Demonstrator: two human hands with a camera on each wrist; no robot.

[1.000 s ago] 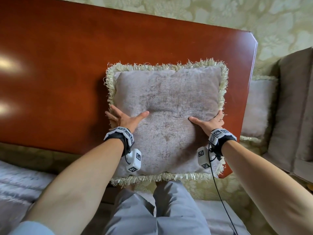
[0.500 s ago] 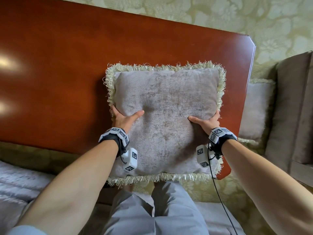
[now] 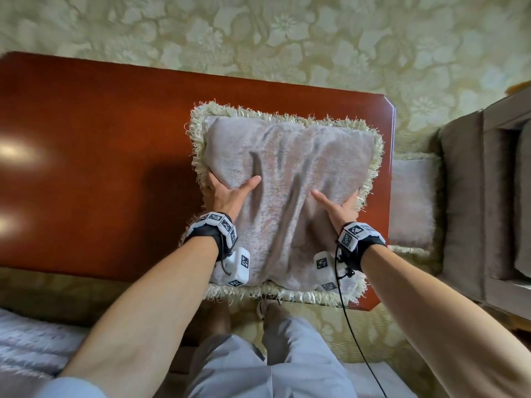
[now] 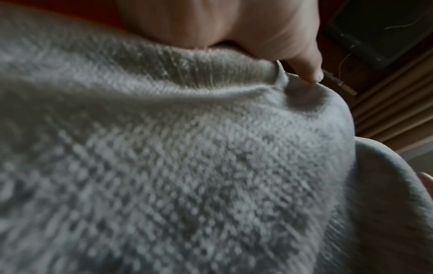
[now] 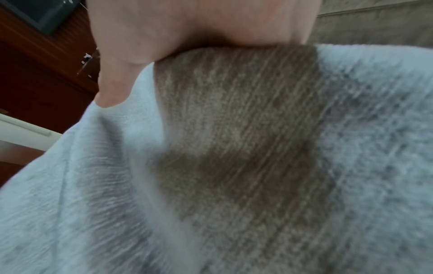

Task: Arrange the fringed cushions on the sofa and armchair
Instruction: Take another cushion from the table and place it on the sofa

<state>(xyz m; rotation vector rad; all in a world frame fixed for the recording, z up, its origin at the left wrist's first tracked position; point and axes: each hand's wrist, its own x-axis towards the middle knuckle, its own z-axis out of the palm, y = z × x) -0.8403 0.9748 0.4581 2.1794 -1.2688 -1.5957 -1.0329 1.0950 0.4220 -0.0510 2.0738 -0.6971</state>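
A square grey-pink velvet cushion [image 3: 287, 179] with a cream fringe is held in front of me above the right end of a red-brown wooden table [image 3: 100, 168]. My left hand [image 3: 227, 193] grips its left side, thumb on the front and fingers behind. My right hand [image 3: 337, 206] grips its right side the same way. The fabric is squeezed into long creases between my hands. In both wrist views the cushion fabric [image 4: 187, 166] [image 5: 234, 148] fills the frame under a thumb. A second fringed cushion [image 3: 412, 199] lies on the armchair seat at the right.
The brown armchair [image 3: 474, 196] stands right of the table. A pale sofa seat [image 3: 28, 340] shows at the lower left. Patterned green carpet [image 3: 287, 33] lies beyond the table. My legs in grey trousers [image 3: 258, 366] are below the cushion.
The cushion was flat between my hands; now both hands have moved up its sides and press inward, creasing the fabric. My view has tilted to show more carpet.
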